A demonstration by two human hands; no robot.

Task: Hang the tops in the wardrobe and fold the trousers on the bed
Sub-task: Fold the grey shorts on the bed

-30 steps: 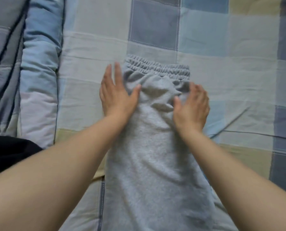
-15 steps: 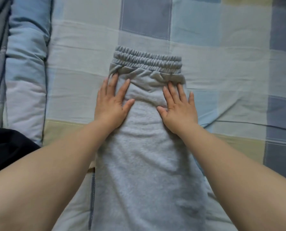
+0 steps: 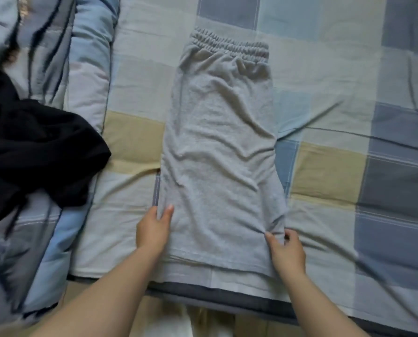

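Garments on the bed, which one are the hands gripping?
The grey trousers, laid flat mid-bed; both hands pinch their near corners. The black garment lies bunched, untouched, at left.

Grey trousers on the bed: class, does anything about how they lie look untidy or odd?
Mostly neat. The grey trousers lie lengthwise, waistband far, but wrinkled mid-length. Fabric bunches where the right hand pinches the edge; the left hand grips the other edge.

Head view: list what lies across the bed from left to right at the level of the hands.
Rolled blue checked quilt → left hand pinching the grey trousers' left edge → grey trousers → right hand pinching their right edge → bare checked sheet.
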